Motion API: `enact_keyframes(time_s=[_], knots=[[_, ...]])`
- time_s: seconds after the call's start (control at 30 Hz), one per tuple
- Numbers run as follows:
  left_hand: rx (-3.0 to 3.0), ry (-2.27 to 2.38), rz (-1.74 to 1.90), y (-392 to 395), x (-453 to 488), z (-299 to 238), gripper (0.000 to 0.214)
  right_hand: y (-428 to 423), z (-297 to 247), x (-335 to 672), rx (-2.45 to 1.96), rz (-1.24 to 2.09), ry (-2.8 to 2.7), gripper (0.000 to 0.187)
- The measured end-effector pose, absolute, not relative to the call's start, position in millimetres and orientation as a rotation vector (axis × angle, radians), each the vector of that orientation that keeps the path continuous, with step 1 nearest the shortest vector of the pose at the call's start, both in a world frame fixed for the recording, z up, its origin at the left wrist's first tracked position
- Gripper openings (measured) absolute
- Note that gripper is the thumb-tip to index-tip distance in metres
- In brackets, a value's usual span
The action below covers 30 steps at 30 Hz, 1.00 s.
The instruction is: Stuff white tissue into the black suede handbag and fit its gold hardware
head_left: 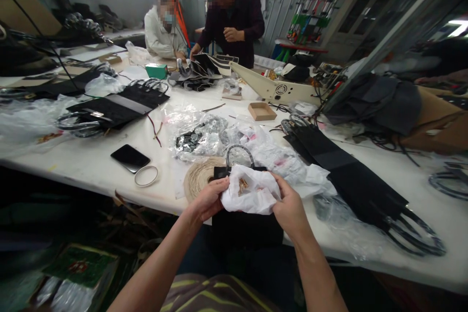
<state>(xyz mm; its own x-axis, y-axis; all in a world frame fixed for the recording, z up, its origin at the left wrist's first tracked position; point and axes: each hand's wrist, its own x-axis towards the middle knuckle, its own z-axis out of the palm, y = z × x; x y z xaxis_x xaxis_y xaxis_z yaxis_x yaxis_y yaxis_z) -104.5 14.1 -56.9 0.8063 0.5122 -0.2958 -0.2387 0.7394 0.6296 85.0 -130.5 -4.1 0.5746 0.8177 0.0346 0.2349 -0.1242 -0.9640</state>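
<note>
Between my two hands is a white plastic bag (pixel 252 200), its mouth spread so that small gold-coloured metal pieces (pixel 243 185) show inside. My left hand (pixel 212 197) is closed on the bag's left edge, and my right hand (pixel 288 204) grips its right edge. Under and behind the bag lies a black handbag piece (pixel 244 229) with a looped, plastic-wrapped handle (pixel 239 148); the held bag hides much of it. A beige roll of tape (pixel 197 180) lies flat beside my left hand.
On the white table (pixel 164 183) are a phone (pixel 130 158), a bangle (pixel 146 176), a clear bag of dark pieces (pixel 193 137), a cardboard box (pixel 262 111) and stacked black panels with handles (pixel 351 170). Two people, one standing (pixel 234 19), work across the table near a beige machine (pixel 278 88).
</note>
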Motion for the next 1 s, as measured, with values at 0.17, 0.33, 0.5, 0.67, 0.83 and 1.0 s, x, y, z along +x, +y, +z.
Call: enact_keyframes(time_s=[0.17,0.33,0.5,0.67,0.83,1.0], knots=[[0.621,0.473,0.424,12.5,-104.3,-52.7,0.048,-136.2,-3.2,86.8,-1.636,0.618,-0.877,0.056],[0.735,0.520,0.437,2.5,-95.7,-39.1,0.054,-136.7,2.4,62.0,-1.580,0.727,-1.289,0.103],[0.778,0.528,0.431,-6.2,-95.3,-25.4,0.049,-124.1,-20.0,36.0,-1.813,0.392,-1.431,0.118],[0.845,0.397,0.378,-6.3,-108.7,-9.4,0.048,-116.8,-25.7,40.8,-1.631,0.394,-1.341,0.051],[1.057,0.510,0.455,-2.4,-108.8,-11.3,0.053,-108.7,-15.4,43.8,-1.608,0.528,-1.232,0.040],[1.080,0.666,0.545,10.4,-108.7,-21.4,0.064,-103.3,0.7,43.8,-1.521,0.675,-1.265,0.045]])
